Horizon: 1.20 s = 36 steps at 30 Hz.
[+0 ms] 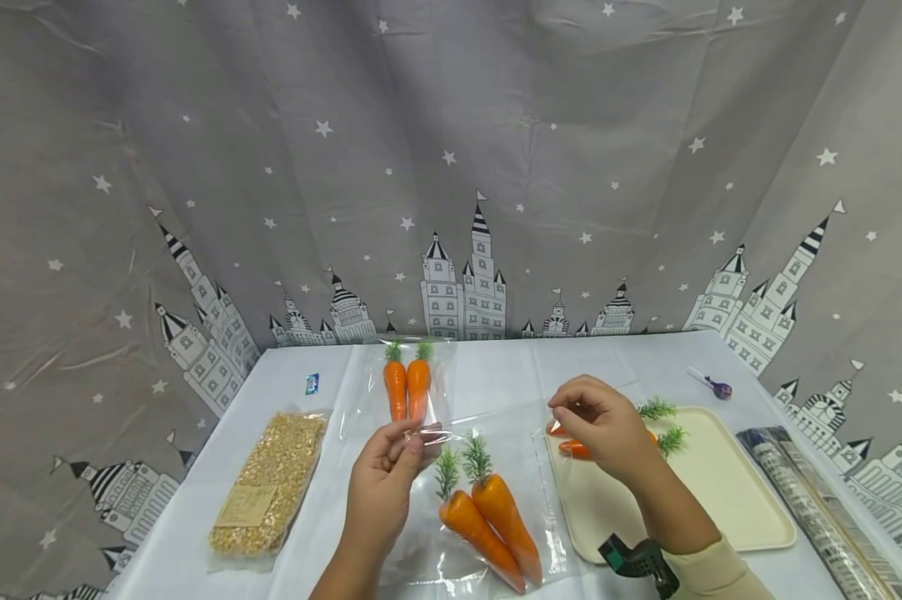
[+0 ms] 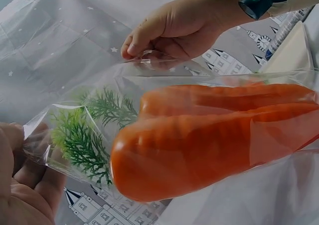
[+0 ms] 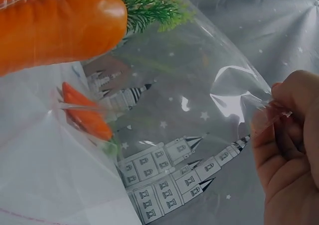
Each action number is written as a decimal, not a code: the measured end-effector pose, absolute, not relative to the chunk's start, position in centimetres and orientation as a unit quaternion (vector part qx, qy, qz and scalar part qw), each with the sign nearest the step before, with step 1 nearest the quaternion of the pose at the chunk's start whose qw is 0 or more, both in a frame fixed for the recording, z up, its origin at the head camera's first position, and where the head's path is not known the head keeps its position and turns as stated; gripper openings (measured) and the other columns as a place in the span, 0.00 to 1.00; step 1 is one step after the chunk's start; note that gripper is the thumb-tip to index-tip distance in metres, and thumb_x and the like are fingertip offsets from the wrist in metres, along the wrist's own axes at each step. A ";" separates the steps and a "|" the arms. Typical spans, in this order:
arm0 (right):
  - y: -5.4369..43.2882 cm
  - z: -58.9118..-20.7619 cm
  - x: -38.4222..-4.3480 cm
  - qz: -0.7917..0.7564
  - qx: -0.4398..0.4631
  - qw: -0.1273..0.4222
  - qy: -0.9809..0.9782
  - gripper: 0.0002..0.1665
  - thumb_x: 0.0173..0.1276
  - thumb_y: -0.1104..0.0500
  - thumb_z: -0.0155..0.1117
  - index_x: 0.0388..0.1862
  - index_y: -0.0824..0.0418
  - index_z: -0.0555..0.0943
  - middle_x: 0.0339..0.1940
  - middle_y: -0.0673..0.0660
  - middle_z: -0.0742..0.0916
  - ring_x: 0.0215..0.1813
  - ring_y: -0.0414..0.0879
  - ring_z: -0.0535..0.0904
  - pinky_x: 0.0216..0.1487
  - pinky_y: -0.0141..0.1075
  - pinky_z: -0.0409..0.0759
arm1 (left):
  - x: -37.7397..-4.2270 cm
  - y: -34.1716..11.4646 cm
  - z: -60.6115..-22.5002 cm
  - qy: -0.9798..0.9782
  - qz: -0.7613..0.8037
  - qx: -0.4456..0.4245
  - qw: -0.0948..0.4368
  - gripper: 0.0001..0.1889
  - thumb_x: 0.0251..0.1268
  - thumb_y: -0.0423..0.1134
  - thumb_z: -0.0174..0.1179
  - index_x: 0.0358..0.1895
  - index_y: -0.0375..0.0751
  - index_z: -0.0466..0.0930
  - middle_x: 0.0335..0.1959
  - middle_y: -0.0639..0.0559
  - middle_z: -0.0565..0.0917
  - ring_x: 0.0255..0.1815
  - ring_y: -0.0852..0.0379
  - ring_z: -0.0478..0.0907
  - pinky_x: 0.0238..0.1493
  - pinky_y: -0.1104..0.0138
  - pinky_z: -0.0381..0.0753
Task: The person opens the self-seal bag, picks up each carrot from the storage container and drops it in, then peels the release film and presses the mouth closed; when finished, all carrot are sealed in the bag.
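Observation:
Two toy carrots (image 1: 488,525) with green tops lie inside a clear plastic bag (image 1: 421,558), raised toward the camera. My left hand (image 1: 383,483) pinches the bag's upper left corner between thumb and fingers. At the upper right corner, my right hand (image 1: 601,425) pinches the film; the right wrist view shows that hand (image 3: 289,145) with the crumpled corner between thumb and finger. In the left wrist view the carrots (image 2: 199,145) stretch sideways behind the film, their green tops (image 2: 82,140) toward my left hand (image 2: 30,185).
A second clear bag with two carrots (image 1: 395,387) lies behind. More carrots (image 1: 574,450) rest on a cream tray (image 1: 721,500), partly hidden by my right hand. Around them are a bag of yellow grains (image 1: 271,467), a small blue packet (image 1: 312,384), a lollipop (image 1: 719,389) and rolled plastic film (image 1: 819,508).

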State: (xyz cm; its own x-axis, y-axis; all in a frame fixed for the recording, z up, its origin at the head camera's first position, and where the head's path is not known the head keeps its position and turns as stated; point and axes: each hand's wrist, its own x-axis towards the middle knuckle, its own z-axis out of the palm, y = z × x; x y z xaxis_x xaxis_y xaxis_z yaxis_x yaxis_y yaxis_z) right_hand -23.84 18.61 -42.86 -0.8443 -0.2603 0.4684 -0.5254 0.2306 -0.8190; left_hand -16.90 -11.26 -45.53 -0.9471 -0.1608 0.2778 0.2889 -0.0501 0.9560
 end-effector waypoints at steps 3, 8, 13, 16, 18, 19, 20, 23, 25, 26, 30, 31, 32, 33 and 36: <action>18.6 -42.9 -23.9 0.559 0.238 0.112 -0.787 0.06 0.73 0.66 0.68 0.41 0.55 0.85 0.39 0.54 0.86 0.36 0.44 0.80 0.39 0.29 0.84 | -16.9 -11.3 -45.4 -0.674 -0.723 -0.039 0.147 0.19 0.79 0.31 0.57 0.69 0.43 0.74 0.55 0.40 0.89 0.52 0.54 0.90 0.56 0.63 0.86; 18.7 -42.8 -24.0 0.558 0.226 0.101 -0.792 0.05 0.73 0.64 0.69 0.44 0.56 0.83 0.36 0.54 0.87 0.34 0.46 0.81 0.36 0.32 0.85 | -16.8 -11.3 -45.1 -0.686 -0.713 -0.024 0.145 0.21 0.80 0.32 0.57 0.71 0.46 0.72 0.54 0.42 0.90 0.52 0.52 0.90 0.56 0.65 0.86; 19.1 -42.7 -24.3 0.562 0.221 0.096 -0.792 0.07 0.73 0.64 0.70 0.46 0.56 0.82 0.38 0.55 0.87 0.35 0.47 0.82 0.38 0.33 0.85 | -16.6 -11.1 -44.8 -0.703 -0.695 -0.019 0.149 0.17 0.81 0.35 0.57 0.68 0.46 0.74 0.54 0.46 0.90 0.53 0.54 0.89 0.54 0.67 0.87; 19.3 -42.5 -24.4 0.561 0.216 0.097 -0.793 0.09 0.73 0.63 0.70 0.48 0.56 0.82 0.38 0.55 0.87 0.35 0.47 0.82 0.38 0.33 0.85 | -16.6 -11.0 -44.9 -0.694 -0.705 -0.026 0.142 0.17 0.81 0.36 0.56 0.68 0.45 0.74 0.54 0.46 0.90 0.54 0.54 0.89 0.55 0.66 0.87; 19.4 -42.3 -24.4 0.563 0.216 0.097 -0.792 0.10 0.73 0.63 0.70 0.50 0.56 0.82 0.38 0.56 0.86 0.35 0.48 0.82 0.38 0.33 0.85 | -16.7 -11.1 -44.9 -0.673 -0.726 -0.037 0.133 0.19 0.82 0.35 0.55 0.70 0.45 0.72 0.55 0.44 0.90 0.55 0.54 0.89 0.57 0.65 0.86; 19.4 -42.2 -24.4 0.563 0.217 0.096 -0.792 0.10 0.73 0.63 0.70 0.50 0.56 0.82 0.38 0.56 0.86 0.35 0.48 0.82 0.38 0.33 0.85 | -16.7 -11.1 -45.0 -0.660 -0.739 -0.042 0.126 0.20 0.82 0.36 0.54 0.72 0.43 0.70 0.55 0.43 0.89 0.55 0.53 0.89 0.58 0.64 0.86; 19.5 -42.2 -24.3 0.563 0.218 0.095 -0.792 0.10 0.73 0.63 0.70 0.51 0.56 0.82 0.38 0.56 0.86 0.35 0.48 0.82 0.38 0.33 0.85 | -16.8 -11.1 -45.1 -0.646 -0.752 -0.047 0.119 0.21 0.83 0.36 0.54 0.73 0.43 0.67 0.56 0.41 0.89 0.55 0.53 0.89 0.58 0.63 0.86; 19.5 -41.9 -24.2 0.566 0.225 0.094 -0.788 0.10 0.73 0.64 0.70 0.51 0.57 0.82 0.38 0.56 0.85 0.35 0.47 0.81 0.38 0.33 0.85 | -16.8 -11.0 -45.2 -0.614 -0.781 -0.054 0.099 0.25 0.83 0.35 0.54 0.76 0.41 0.61 0.58 0.41 0.87 0.55 0.52 0.88 0.58 0.61 0.86; 19.5 -41.8 -24.0 0.568 0.227 0.094 -0.785 0.10 0.72 0.64 0.70 0.50 0.57 0.82 0.37 0.56 0.85 0.34 0.47 0.81 0.37 0.33 0.85 | -16.8 -10.9 -45.3 -0.604 -0.790 -0.055 0.089 0.27 0.82 0.35 0.55 0.77 0.40 0.59 0.60 0.44 0.86 0.55 0.53 0.87 0.56 0.63 0.87; 19.5 -41.7 -24.0 0.569 0.230 0.095 -0.784 0.10 0.72 0.64 0.70 0.50 0.57 0.82 0.37 0.56 0.86 0.34 0.47 0.81 0.37 0.33 0.85 | -16.8 -10.8 -45.3 -0.602 -0.792 -0.054 0.085 0.28 0.81 0.34 0.56 0.78 0.40 0.59 0.60 0.46 0.86 0.55 0.53 0.86 0.56 0.63 0.87; 19.4 -41.3 -23.6 0.570 0.236 0.096 -0.781 0.10 0.72 0.65 0.70 0.50 0.58 0.82 0.36 0.55 0.85 0.34 0.47 0.81 0.37 0.32 0.84 | -16.7 -10.5 -45.5 -0.601 -0.793 -0.071 0.078 0.28 0.82 0.34 0.54 0.79 0.33 0.60 0.61 0.45 0.86 0.57 0.54 0.85 0.58 0.66 0.86; 19.4 -41.3 -23.6 0.570 0.238 0.096 -0.781 0.10 0.72 0.65 0.69 0.50 0.59 0.82 0.36 0.55 0.85 0.34 0.47 0.81 0.37 0.32 0.84 | -16.6 -10.4 -45.6 -0.603 -0.790 -0.080 0.078 0.27 0.82 0.33 0.52 0.78 0.30 0.61 0.61 0.43 0.85 0.59 0.52 0.85 0.59 0.66 0.85; 19.3 -41.2 -23.5 0.571 0.241 0.095 -0.779 0.10 0.72 0.66 0.69 0.50 0.59 0.82 0.37 0.56 0.85 0.34 0.47 0.81 0.37 0.32 0.84 | -16.6 -10.3 -45.6 -0.608 -0.785 -0.084 0.080 0.26 0.82 0.33 0.52 0.77 0.28 0.63 0.61 0.43 0.86 0.59 0.53 0.85 0.60 0.66 0.84; 19.3 -41.1 -23.4 0.571 0.241 0.093 -0.779 0.10 0.72 0.66 0.69 0.50 0.59 0.82 0.37 0.56 0.85 0.34 0.47 0.81 0.37 0.32 0.84 | -16.6 -10.3 -45.6 -0.617 -0.778 -0.085 0.084 0.25 0.82 0.33 0.52 0.76 0.27 0.65 0.61 0.43 0.86 0.60 0.53 0.85 0.61 0.67 0.84; 19.2 -41.0 -23.2 0.572 0.247 0.082 -0.778 0.11 0.72 0.66 0.69 0.51 0.59 0.82 0.39 0.58 0.86 0.36 0.46 0.82 0.39 0.31 0.85 | -16.6 -10.2 -45.8 -0.634 -0.764 -0.079 0.091 0.22 0.81 0.33 0.55 0.71 0.27 0.72 0.59 0.45 0.88 0.60 0.54 0.84 0.61 0.69 0.83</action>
State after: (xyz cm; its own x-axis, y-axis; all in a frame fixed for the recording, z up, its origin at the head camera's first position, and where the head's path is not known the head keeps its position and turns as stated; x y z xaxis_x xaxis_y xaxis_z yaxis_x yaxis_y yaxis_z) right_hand -23.25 19.25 -41.04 -0.8647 -0.2894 0.4104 -0.4781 0.2243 -0.8492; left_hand -16.60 -10.16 -45.81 -0.9709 -0.0393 0.2361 0.2393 -0.1804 0.9540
